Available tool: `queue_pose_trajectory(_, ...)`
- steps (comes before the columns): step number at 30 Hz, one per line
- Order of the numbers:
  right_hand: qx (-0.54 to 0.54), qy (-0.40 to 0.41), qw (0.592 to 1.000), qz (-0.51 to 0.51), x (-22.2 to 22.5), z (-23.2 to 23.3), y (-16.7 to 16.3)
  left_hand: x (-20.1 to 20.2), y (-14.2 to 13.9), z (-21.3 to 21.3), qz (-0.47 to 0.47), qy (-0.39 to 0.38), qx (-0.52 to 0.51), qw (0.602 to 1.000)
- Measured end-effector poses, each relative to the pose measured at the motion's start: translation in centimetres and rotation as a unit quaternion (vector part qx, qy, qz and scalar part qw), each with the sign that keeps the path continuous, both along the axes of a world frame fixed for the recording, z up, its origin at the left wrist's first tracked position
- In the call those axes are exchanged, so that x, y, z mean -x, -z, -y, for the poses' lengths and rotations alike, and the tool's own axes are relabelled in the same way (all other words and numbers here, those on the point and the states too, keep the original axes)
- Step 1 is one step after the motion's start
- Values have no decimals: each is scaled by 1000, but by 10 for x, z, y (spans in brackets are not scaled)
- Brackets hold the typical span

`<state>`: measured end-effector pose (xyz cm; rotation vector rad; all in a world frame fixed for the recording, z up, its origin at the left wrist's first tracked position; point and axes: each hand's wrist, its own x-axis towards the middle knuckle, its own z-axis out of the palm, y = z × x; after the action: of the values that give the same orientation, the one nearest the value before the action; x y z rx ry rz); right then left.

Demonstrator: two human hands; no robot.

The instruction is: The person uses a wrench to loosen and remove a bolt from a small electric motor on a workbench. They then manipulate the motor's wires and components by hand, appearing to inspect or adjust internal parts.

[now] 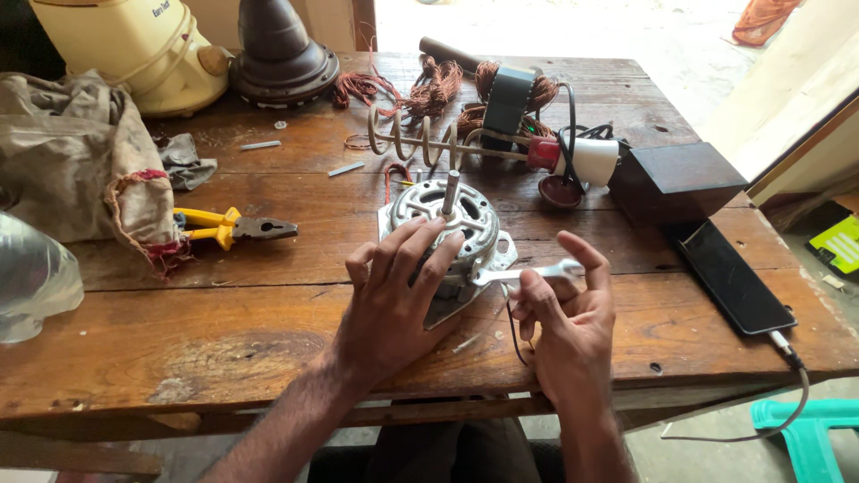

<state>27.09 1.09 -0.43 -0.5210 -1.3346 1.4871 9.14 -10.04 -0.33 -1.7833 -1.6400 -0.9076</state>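
A silver electric motor with an upright shaft sits on the wooden table near its front edge. My left hand lies flat over the motor's near side, fingers spread on its housing. My right hand grips a small silver spanner, its open end set against the motor's right flange. A thin black wire runs down from the motor between my hands.
Yellow-handled pliers lie to the left beside a crumpled cloth. Behind the motor are copper wire coils, a heating coil, a dark wooden box and a black phone on a cable. A cream appliance stands far left.
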Motion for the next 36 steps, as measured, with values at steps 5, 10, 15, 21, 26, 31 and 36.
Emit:
queue_pose_trajectory(5,8,-29,999,-21,2,1,-4,0,3,-2,-9,-2,-13,1000)
queue_pose_trajectory(10,-23,32,987,153,1,6,-4,0,6,-6,-9,8,-33,999)
queue_pose_trajectory(15,-87,104,977,165,2,10,1,0,7,-6,-11,0,-22,1000)
queue_pose_trajectory(21,-383,232,874,187,14,19,-5,-2,3,-4,-20,-4,-32,999)
queue_pose_trajectory(26,-366,193,885,214,25,26,-15,-4,-4,-1,-30,-6,-32,999)
queue_pose_trajectory(31,-322,179,905,211,24,26,-16,-8,-5,1,-40,-12,-27,999)
queue_pose_trajectory(36,-328,186,903,208,22,26,-13,-6,-4,-2,-44,-1,-38,998)
